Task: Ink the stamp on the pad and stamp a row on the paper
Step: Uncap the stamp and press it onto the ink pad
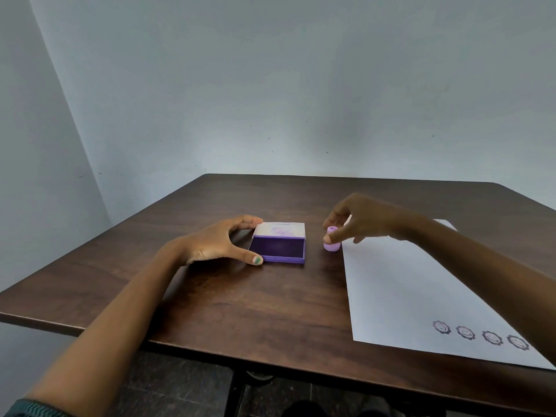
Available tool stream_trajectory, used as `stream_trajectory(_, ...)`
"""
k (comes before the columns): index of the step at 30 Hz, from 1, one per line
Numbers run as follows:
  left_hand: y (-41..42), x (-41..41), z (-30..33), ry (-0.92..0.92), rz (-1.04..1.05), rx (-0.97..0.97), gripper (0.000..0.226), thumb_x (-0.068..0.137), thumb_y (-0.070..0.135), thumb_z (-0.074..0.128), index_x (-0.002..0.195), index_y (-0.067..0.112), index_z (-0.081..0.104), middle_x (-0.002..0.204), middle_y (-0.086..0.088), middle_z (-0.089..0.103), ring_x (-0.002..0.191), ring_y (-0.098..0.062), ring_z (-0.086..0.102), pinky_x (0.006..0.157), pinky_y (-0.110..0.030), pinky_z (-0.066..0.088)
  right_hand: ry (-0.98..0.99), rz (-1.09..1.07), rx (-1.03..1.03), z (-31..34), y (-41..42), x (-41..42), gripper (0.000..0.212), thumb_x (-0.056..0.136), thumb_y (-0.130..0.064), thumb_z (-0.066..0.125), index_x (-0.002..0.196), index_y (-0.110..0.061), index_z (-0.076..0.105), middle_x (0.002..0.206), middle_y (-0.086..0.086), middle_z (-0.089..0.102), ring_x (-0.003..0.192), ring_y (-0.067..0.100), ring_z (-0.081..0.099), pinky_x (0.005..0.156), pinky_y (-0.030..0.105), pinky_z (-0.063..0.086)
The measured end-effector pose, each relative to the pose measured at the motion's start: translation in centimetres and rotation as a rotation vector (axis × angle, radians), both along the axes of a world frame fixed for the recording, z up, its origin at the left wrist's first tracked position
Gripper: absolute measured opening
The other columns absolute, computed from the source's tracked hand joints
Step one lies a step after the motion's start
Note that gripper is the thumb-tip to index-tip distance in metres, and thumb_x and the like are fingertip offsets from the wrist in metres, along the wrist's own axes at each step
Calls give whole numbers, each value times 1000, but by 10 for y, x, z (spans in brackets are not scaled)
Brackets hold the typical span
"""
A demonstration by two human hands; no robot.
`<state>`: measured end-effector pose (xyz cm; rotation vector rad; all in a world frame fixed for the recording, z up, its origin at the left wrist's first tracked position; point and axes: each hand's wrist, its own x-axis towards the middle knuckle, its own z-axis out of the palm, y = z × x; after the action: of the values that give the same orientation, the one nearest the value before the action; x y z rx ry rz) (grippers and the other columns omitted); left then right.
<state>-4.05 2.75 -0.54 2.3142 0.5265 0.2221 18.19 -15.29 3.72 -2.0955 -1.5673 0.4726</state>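
A purple ink pad (278, 247) lies open on the dark wooden table (228, 305), its pale lid tilted up at the back. My left hand (218, 242) clasps the pad's left side, thumb at the front corner, fingers at the lid. Just right of the pad a small lilac round stamp (331, 242) stands on the table. My right hand (358, 219) pinches its top between thumb and fingers. The white paper (400, 293) lies to the right, with a row of several smiley-face prints (480, 334) along its near edge.
The table's near edge (180, 346) runs across the lower frame, with a dark floor and the table's leg beneath. Pale walls stand behind the table and to the left. My right forearm crosses over the paper's right part.
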Motion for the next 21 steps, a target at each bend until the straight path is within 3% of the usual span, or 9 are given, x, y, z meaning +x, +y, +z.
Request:
stream_trajectory(3,2,0,-1,-3,2,0,65,61,51,80,116,54,45,114,50,42,108,26,38,80,2,30,-30,-34,64,-9,2,-5,24,75,-13,74,96,-2,70,90,10,67,70,17,59,54,20,51)
stream_trajectory(6,6,3,-4,-23,63,-3,83,61,53,78,133,42,39,140,21,38,130,-2,33,100,-18,27,-17,-52,113,-11,2,-4,22,74,-11,75,94,-1,71,83,7,67,67,15,60,57,22,52)
stream_trajectory(9,0,7,-1,-137,137,-30,78,62,58,74,130,38,43,144,8,41,133,-14,35,107,-32,30,114,-72,195,-9,-4,1,19,74,-11,75,92,-4,73,82,10,70,66,14,63,56,18,54)
stream_trajectory(13,-19,22,14,-320,150,-14,59,64,59,67,118,39,56,129,13,55,120,-4,49,99,-29,39,479,-116,299,-4,-18,9,22,75,-1,71,97,-4,70,94,14,71,78,19,69,64,21,59)
stream_trajectory(17,-55,53,31,-386,21,4,28,76,42,71,103,39,66,108,20,67,100,7,60,82,-10,47,1040,-131,362,3,-32,16,20,80,7,61,98,2,67,98,15,72,89,23,70,76,27,59)
stream_trajectory(21,-87,88,44,-470,-78,1,36,74,29,78,108,27,66,108,13,69,94,-5,66,85,-19,53,1332,-129,408,9,-43,23,19,87,6,50,98,5,66,87,13,76,79,20,74,70,27,61)
